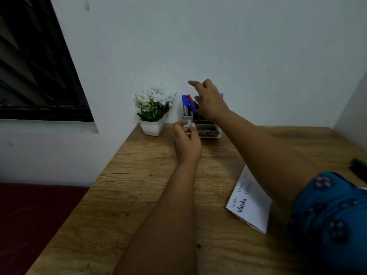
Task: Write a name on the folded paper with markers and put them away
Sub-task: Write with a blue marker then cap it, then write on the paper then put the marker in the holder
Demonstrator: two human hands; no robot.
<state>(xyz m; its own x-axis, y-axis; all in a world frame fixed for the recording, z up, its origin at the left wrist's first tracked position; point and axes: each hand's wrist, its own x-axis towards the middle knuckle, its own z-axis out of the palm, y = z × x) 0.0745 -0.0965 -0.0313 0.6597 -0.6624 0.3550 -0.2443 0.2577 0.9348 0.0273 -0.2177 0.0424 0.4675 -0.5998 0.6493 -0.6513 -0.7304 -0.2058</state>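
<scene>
- Two bare hands are extended over the brown wood-grain table (139,195), which runs from the near edge to the pale wall; its left edge drops off beside a dark red surface (35,219).
- Folded white paper (252,203) lies flat on the table near the right forearm, well apart from the holder. Handwritten names show on it, one in bold black, so the writing step is judged done.
- White flowers in a square white pot (153,110) stand at the far left corner, just beside the holder; they limit room on that side.
- White plastic desk organiser (206,124) sits against the wall, holding upright blue and red markers (187,104). The put-away step is judged to be in hand.
- Right hand (210,100) hovers in front of the marker tops, fingers loosely spread, forefinger raised. A blue tip shows behind it; whether it is held cannot be told.
- Left hand (187,141) is just before the organiser, fingers loosely curled, apparently holding nothing; contact with the organiser cannot be told.
- Dark green object (359,165), possibly a marker, lies at the right table edge. Next move, if so: reach right, collect it and slot it upright without knocking the pot.
</scene>
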